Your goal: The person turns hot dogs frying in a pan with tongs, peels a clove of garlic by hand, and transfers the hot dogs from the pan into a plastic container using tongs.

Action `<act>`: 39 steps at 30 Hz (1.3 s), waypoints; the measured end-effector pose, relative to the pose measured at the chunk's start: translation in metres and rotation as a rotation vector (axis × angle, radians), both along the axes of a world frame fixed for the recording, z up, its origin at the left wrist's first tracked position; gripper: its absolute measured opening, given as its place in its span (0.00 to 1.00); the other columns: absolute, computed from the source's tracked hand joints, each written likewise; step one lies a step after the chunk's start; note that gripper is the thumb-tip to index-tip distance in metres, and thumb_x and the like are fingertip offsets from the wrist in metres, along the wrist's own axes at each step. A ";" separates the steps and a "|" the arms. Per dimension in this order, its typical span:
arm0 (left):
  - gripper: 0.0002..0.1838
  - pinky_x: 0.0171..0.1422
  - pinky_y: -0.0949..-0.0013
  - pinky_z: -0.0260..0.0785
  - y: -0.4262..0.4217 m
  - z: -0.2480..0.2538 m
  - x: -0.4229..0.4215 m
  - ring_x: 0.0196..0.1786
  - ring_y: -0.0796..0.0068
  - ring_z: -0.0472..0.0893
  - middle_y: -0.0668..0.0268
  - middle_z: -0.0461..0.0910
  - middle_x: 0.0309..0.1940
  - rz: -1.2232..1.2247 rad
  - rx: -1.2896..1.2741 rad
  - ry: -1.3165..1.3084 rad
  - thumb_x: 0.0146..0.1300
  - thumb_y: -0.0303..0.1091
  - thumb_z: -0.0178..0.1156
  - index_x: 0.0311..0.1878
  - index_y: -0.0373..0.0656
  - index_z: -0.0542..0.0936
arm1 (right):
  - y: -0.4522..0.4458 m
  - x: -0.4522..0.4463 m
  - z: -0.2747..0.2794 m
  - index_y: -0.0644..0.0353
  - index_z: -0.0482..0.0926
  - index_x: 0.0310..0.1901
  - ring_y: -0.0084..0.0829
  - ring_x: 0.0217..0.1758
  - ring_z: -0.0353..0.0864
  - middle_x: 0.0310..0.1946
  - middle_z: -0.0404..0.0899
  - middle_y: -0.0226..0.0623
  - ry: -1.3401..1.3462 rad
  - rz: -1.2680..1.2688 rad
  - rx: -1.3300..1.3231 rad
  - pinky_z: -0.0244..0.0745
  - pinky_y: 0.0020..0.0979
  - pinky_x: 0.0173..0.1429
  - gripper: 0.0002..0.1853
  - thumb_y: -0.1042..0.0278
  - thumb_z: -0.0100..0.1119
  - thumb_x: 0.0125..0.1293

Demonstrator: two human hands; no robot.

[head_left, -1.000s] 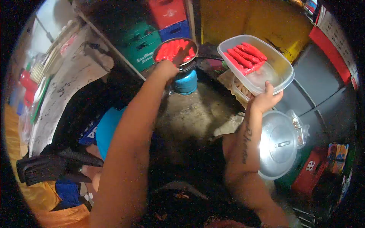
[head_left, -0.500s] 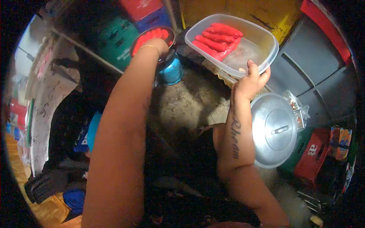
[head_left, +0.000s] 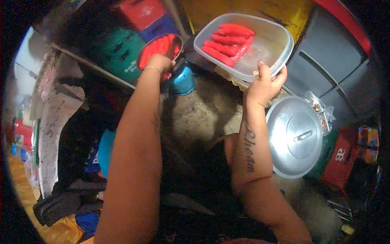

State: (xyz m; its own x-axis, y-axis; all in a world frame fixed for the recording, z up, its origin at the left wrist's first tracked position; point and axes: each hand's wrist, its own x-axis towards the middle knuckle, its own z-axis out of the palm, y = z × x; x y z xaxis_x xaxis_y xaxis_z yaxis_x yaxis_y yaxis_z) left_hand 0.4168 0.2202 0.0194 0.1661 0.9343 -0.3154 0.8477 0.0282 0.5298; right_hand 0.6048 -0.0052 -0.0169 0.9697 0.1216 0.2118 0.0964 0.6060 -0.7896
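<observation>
My left hand (head_left: 160,64) is at the near edge of a round pan (head_left: 180,45) filled with long red pieces (head_left: 156,49). Its fingers are closed, and what they grip is too hidden to name; a small red part shows just below them. The pan sits over a blue gas canister (head_left: 183,80). On the right, my right hand (head_left: 264,83) grips the near right rim of a clear plastic container (head_left: 264,55), thumb on the inside. Several similar red pieces (head_left: 229,40) lie side by side in the container's left half, with thin liquid around them. The container is tilted.
Green (head_left: 122,55), red (head_left: 142,12) and blue crates stand behind the pan. A large metal lid (head_left: 294,138) is right of my right forearm. Beyond it are a plastic bag (head_left: 321,112), a dark red crate (head_left: 340,156) and a grey panel (head_left: 335,53).
The view has shifted. My left hand reached over the pan half a second ago and has drawn back to its near edge. My right hand still holds the container, which appears farther left and higher.
</observation>
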 end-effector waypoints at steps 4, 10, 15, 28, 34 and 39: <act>0.14 0.18 0.63 0.72 -0.004 -0.026 -0.020 0.23 0.65 0.83 0.57 0.82 0.28 0.130 -0.034 -0.373 0.64 0.37 0.69 0.37 0.33 0.80 | 0.001 -0.003 -0.001 0.71 0.62 0.66 0.40 0.64 0.70 0.63 0.68 0.48 -0.031 -0.014 -0.008 0.60 0.37 0.72 0.36 0.74 0.66 0.57; 0.10 0.20 0.68 0.74 -0.010 -0.053 -0.052 0.19 0.70 0.77 0.61 0.78 0.24 0.176 -0.015 -0.708 0.64 0.32 0.68 0.39 0.36 0.78 | -0.003 -0.004 0.002 0.70 0.62 0.66 0.39 0.60 0.73 0.60 0.71 0.47 0.010 0.038 0.014 0.65 0.36 0.68 0.36 0.74 0.66 0.56; 0.10 0.19 0.67 0.73 -0.009 -0.059 -0.083 0.18 0.71 0.76 0.61 0.77 0.23 0.277 -0.045 -0.803 0.65 0.32 0.66 0.41 0.36 0.77 | -0.004 0.003 -0.001 0.68 0.63 0.64 0.37 0.55 0.76 0.56 0.74 0.46 0.155 0.053 0.075 0.70 0.36 0.63 0.34 0.74 0.65 0.55; 0.24 0.53 0.58 0.75 -0.011 -0.040 -0.158 0.47 0.53 0.85 0.51 0.85 0.43 -0.010 0.627 -0.040 0.54 0.37 0.73 0.52 0.38 0.79 | -0.016 0.031 -0.015 0.67 0.70 0.58 0.39 0.53 0.77 0.51 0.76 0.44 0.336 0.260 0.151 0.70 0.38 0.62 0.29 0.74 0.63 0.53; 0.23 0.54 0.60 0.75 -0.017 -0.011 -0.165 0.47 0.54 0.85 0.52 0.84 0.44 -0.246 0.771 -0.249 0.56 0.30 0.70 0.55 0.41 0.76 | -0.023 0.017 0.006 0.68 0.68 0.62 0.35 0.53 0.77 0.51 0.76 0.41 0.026 0.135 -0.019 0.68 0.33 0.62 0.33 0.73 0.65 0.53; 0.24 0.55 0.60 0.75 -0.038 0.019 -0.157 0.51 0.53 0.84 0.52 0.83 0.47 -0.457 0.700 -0.149 0.55 0.25 0.69 0.57 0.42 0.76 | -0.029 0.029 0.001 0.67 0.70 0.62 0.31 0.45 0.78 0.47 0.78 0.38 0.005 0.192 -0.068 0.74 0.29 0.50 0.32 0.73 0.64 0.52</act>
